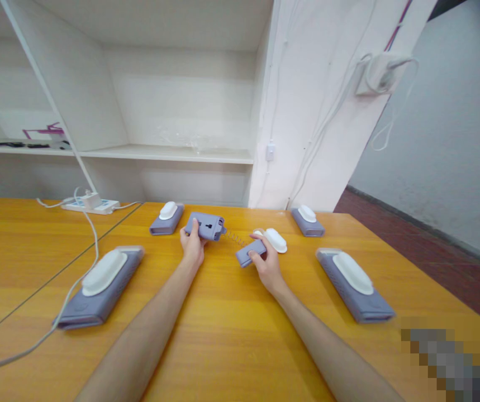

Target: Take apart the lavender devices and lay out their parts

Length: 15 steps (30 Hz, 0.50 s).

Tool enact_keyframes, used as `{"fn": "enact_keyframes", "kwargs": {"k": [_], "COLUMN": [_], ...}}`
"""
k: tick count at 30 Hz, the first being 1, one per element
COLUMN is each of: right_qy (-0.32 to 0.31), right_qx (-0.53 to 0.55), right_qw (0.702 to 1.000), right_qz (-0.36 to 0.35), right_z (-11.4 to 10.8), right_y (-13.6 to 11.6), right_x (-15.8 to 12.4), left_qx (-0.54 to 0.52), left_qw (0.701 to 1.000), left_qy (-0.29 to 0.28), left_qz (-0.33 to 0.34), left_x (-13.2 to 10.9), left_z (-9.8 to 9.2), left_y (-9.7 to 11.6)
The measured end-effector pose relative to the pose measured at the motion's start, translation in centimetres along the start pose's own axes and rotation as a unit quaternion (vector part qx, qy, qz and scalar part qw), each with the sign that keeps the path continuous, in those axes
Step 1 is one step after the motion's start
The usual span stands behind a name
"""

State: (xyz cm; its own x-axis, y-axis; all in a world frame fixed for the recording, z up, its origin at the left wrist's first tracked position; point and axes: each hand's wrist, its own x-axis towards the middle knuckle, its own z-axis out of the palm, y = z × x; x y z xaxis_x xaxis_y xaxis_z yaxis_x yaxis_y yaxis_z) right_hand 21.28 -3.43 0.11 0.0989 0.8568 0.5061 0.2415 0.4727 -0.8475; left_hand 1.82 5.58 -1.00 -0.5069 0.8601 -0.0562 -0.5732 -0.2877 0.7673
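Near the desk's (231, 335) far edge, a grey base unit (206, 226) was gripped by the left hand (192, 244) and its handset (251, 252) by the right hand (266, 267). Both were judged light and rigid, the coiled cord (234, 238) between them stretchy; the casings seemed the safest hold.

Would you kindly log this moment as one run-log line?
left hand: holds purple base unit | right hand: holds purple handset | coiled cord: joins both | table: four similar units around

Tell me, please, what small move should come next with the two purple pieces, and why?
Probably bring the right hand and its handset toward the base in the left hand: the coiled cord between them is stretched.
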Motion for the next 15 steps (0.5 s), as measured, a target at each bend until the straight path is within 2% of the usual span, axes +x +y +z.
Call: {"fn": "enact_keyframes", "kwargs": {"k": [4, 8, 10, 12, 15], "right_qy": [0.147, 0.199, 0.204, 0.203, 0.186], "right_qx": [-0.01, -0.016, -0.018, -0.031, -0.065], "right_qw": [0.988, 0.98, 0.979, 0.979, 0.98], "right_qz": [-0.042, -0.014, -0.002, 0.001, -0.017], "right_z": [-0.2, -0.1, 0.1, 0.2, 0.3], "right_y": [0.4, 0.8, 0.8, 0.7, 0.6], "right_x": [0.2, 0.5, 0.6, 0.6, 0.6], "left_qx": [0.023, 0.06, 0.084, 0.138, 0.25], "left_qw": [0.997, 0.996, 0.995, 0.987, 0.95], "left_qy": [0.063, 0.045, 0.009, -0.06, -0.178], "left_qz": [0.037, 0.046, 0.045, 0.05, 0.058], "left_x": [1.3, 1.6, 1.4, 1.1, 0.8], "left_z": [-0.5, -0.9, -1.0, -1.2, -1.4], "left_y": [0.4, 0.6, 0.7, 0.8, 1.1]}}
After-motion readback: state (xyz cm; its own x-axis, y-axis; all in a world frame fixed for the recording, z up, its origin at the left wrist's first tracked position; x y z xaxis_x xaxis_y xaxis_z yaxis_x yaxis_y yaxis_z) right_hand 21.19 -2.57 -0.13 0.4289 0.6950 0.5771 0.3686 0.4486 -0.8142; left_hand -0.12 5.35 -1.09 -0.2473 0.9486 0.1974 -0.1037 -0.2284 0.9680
